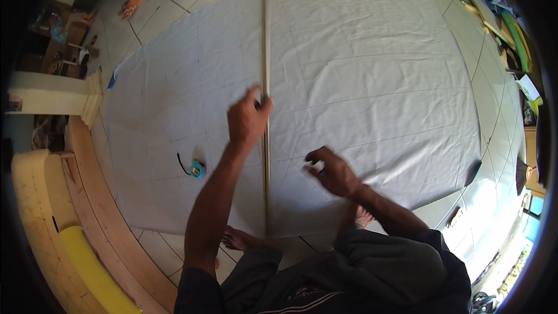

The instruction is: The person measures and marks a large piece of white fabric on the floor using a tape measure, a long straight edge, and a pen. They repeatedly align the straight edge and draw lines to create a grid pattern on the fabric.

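A wide white cloth [372,99], marked with thin straight lines, lies spread on the floor. Across its middle runs a long, thin pale strip [267,40], from the far edge towards me. My left hand [247,121] is at this strip with thumb and forefinger apart, the thumb against or just over it; a dark patch shows between them. To the right, over the cloth, my right hand [336,173] has its fingers curled and slightly blurred. Something small and dark seems to be in it, too unclear to name. A teal tape measure [198,168] rests on the cloth left of my left forearm.
My bare feet [238,238] are at the near cloth edge. A dark object [474,172] sits on the right corner. Wooden boards [104,192] and a yellow roll [96,270] line the left. Another person's foot [131,7] is far left. Clutter [511,38] lines the right.
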Tool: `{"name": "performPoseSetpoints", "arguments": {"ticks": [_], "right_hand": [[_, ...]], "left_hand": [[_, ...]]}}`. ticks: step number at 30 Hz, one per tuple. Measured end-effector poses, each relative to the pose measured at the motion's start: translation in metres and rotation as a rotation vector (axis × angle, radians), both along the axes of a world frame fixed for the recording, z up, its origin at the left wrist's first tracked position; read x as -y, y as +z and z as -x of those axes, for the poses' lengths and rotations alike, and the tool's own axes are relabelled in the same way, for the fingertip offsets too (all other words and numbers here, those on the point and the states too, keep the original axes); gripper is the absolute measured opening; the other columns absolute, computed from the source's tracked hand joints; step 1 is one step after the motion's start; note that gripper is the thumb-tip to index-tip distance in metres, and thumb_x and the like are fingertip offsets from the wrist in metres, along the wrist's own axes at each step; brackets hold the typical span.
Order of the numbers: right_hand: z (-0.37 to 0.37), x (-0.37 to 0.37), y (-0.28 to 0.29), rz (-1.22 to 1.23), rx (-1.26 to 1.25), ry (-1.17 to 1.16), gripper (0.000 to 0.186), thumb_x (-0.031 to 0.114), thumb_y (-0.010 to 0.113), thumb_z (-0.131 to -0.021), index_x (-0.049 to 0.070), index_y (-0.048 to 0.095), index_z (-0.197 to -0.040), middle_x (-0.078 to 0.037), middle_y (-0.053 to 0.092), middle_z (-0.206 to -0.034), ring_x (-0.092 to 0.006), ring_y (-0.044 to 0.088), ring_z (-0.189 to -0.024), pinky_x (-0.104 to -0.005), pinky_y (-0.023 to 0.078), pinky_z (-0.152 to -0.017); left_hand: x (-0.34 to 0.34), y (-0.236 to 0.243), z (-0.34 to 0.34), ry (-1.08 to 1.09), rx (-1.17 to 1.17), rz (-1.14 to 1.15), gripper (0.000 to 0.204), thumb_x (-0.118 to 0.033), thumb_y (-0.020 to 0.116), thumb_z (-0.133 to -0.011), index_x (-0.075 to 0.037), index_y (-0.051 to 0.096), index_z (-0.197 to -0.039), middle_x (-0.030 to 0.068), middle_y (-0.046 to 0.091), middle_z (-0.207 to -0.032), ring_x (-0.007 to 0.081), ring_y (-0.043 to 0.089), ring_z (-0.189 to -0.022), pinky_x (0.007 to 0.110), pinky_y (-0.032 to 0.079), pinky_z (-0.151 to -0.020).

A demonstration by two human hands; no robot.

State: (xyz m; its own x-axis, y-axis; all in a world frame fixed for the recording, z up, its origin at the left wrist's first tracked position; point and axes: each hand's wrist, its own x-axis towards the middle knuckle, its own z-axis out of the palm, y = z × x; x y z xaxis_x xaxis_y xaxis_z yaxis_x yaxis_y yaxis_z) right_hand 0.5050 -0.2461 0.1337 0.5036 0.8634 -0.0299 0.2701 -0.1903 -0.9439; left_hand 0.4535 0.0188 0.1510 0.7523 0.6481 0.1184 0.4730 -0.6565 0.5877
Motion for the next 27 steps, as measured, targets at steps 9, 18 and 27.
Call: {"name": "performPoseSetpoints", "arguments": {"ticks": [9, 18, 27], "right_hand": [[-0.011, 0.017, -0.017, -0.009, 0.116, -0.353, 0.018, 0.016, 0.072, -0.094, 0.004, 0.069, -0.107, -0.017, 0.073, -0.097, -0.0356, 0.069, -0.086, -0.0423, 0.057, -0.078], [-0.078, 0.239, -0.083, 0.653, 0.362, -0.923, 0.04, 0.042, 0.078, -0.091, 0.009, 0.068, -0.11, -0.017, 0.073, -0.105, -0.0357, 0.072, -0.097, -0.0462, 0.056, -0.083], [-0.136, 0.379, -0.102, 1.12, 0.675, -1.148, 0.057, 0.048, 0.065, -0.098, 0.014, 0.058, -0.143, -0.018, 0.062, -0.125, -0.0395, 0.058, -0.119, -0.052, 0.048, -0.098]], "left_hand": [[-0.047, 0.08, -0.035, -0.04, 0.159, 0.396, 0.043, -0.039, 0.068, -0.101, -0.003, 0.068, -0.125, 0.0115, 0.072, -0.09, 0.0215, 0.071, -0.076, 0.036, 0.058, -0.075], [-0.095, -0.065, 0.277, -0.227, -0.891, -0.438, 0.081, -0.042, 0.077, -0.088, -0.01, 0.04, -0.153, 0.0285, 0.054, -0.134, 0.0416, 0.061, -0.119, 0.051, 0.054, -0.096], [-0.066, -0.049, 0.302, -0.018, -0.836, 0.196, 0.07, -0.051, 0.079, -0.083, -0.011, 0.052, -0.134, 0.0235, 0.064, -0.114, 0.0444, 0.064, -0.11, 0.053, 0.054, -0.092]]}}
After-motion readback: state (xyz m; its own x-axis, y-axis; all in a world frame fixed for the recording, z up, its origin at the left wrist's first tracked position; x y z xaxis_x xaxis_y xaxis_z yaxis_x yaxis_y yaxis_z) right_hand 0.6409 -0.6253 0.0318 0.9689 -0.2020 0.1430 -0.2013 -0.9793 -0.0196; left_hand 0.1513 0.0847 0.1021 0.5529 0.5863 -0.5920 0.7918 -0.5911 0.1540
